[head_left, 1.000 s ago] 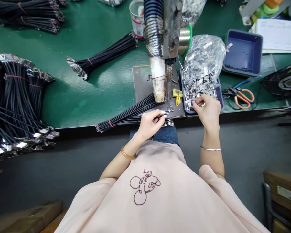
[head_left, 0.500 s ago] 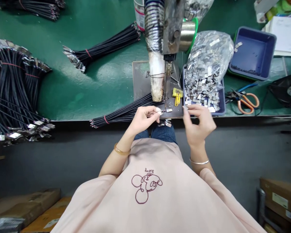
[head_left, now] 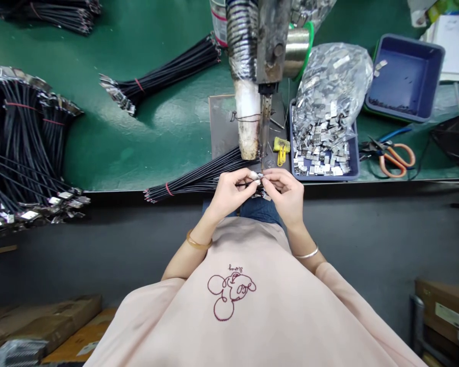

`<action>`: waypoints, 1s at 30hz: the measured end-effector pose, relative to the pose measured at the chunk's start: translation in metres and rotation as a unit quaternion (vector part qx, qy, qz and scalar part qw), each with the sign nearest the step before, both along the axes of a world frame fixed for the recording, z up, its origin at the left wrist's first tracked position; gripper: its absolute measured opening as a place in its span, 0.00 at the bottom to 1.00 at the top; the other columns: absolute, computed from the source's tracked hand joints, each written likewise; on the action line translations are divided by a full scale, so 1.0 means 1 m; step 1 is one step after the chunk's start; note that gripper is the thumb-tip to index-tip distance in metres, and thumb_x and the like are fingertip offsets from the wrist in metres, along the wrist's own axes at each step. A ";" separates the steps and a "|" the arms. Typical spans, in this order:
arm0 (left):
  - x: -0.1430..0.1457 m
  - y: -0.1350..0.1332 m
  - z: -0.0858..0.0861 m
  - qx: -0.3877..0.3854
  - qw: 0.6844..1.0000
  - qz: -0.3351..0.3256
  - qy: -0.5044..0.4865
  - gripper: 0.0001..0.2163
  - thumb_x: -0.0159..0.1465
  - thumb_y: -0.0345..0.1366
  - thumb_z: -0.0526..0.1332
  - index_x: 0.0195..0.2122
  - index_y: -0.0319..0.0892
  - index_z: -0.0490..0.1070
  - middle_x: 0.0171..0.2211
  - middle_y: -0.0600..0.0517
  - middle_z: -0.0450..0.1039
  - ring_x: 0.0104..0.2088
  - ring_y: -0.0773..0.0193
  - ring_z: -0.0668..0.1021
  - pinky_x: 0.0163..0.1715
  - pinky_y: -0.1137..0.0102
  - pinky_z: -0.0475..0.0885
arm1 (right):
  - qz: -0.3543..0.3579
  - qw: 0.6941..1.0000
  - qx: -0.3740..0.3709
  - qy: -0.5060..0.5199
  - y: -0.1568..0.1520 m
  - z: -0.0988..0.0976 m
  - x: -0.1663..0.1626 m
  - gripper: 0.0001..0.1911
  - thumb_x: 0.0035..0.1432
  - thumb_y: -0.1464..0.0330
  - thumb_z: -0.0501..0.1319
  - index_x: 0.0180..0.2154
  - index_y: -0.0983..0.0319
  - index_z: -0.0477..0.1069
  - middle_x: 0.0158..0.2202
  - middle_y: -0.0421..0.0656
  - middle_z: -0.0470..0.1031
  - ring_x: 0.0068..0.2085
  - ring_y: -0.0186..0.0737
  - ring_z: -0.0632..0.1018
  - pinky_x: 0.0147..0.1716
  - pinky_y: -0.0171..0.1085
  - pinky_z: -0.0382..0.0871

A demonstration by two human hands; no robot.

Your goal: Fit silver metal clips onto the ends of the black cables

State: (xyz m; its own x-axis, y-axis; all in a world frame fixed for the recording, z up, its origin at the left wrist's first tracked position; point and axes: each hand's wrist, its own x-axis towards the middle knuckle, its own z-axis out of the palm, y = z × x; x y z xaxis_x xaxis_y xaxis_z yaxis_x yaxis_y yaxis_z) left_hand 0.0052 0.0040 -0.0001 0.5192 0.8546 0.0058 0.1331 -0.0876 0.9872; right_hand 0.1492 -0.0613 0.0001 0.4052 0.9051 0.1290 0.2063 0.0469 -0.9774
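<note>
At the table's front edge, my left hand (head_left: 233, 189) is closed in a pinch on a black cable near its end. My right hand (head_left: 286, 196) meets it there, thumb and fingertips pressed together at the cable's end; what they grip is hidden. Just above the fingertips stands the thin tip of a soldering fixture (head_left: 266, 117), beside a white-wrapped tube (head_left: 248, 120). A bundle of black cables (head_left: 195, 178), tied with a red band, lies left of and behind my left hand. Small metal connector ends show below the fingers.
A blue tray (head_left: 325, 178) of metal connector shells and a plastic bag (head_left: 334, 76) stands to the right. Orange-handled pliers (head_left: 398, 159), a yellow clip (head_left: 282, 151), a solder spool (head_left: 297, 51) and another blue tray (head_left: 409, 71) lie nearby. More cable bundles (head_left: 23, 132) fill the left.
My right hand has moved left from beside the tray of shells to the cable's end, joining my left hand. The left hand has stayed nearly in place, holding the cable.
</note>
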 end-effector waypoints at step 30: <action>-0.002 0.006 0.000 -0.044 0.996 -0.050 -0.057 0.11 0.65 0.41 0.63 0.29 0.39 0.70 0.20 0.56 0.69 0.21 0.72 0.70 0.25 0.75 0.65 | -0.030 0.994 0.026 -0.098 -0.003 -0.011 -0.005 0.04 0.61 0.66 0.64 0.34 0.57 0.77 0.44 0.44 0.80 0.45 0.41 0.82 0.44 0.42 0.80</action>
State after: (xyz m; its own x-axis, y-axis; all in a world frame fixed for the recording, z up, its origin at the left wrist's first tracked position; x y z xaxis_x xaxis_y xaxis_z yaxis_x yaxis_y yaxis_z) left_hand 0.0028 0.0098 0.0004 0.6014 0.7989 -0.0035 0.0150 -0.0070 0.9999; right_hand 0.1443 -0.0644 -0.0107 0.4201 0.8705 0.2564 0.3960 0.0783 -0.9149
